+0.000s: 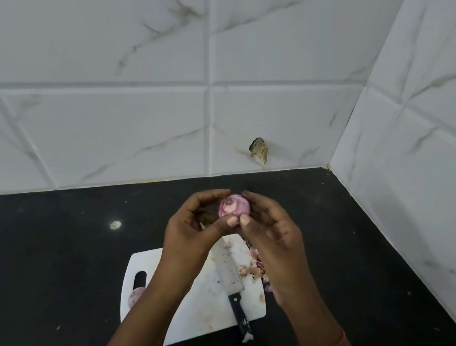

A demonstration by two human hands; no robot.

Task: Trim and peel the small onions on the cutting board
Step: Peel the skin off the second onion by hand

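Note:
A small pink onion (234, 205) is held up above the far end of the white cutting board (205, 309). My left hand (196, 225) and my right hand (268, 229) both pinch it between thumb and fingertips, thumbs meeting under it. A knife (228, 273) with a black handle lies diagonally on the board, blade toward the wall. Another small onion (135, 295) sits at the board's left edge, partly hidden by my left forearm. Onion skins (256, 266) are piled at the board's right edge.
The board lies on a black countertop (22, 258) in a corner of white marble-look tiled walls (118, 62). A chipped hole (259, 149) marks the back wall low down. Small scraps speckle the counter.

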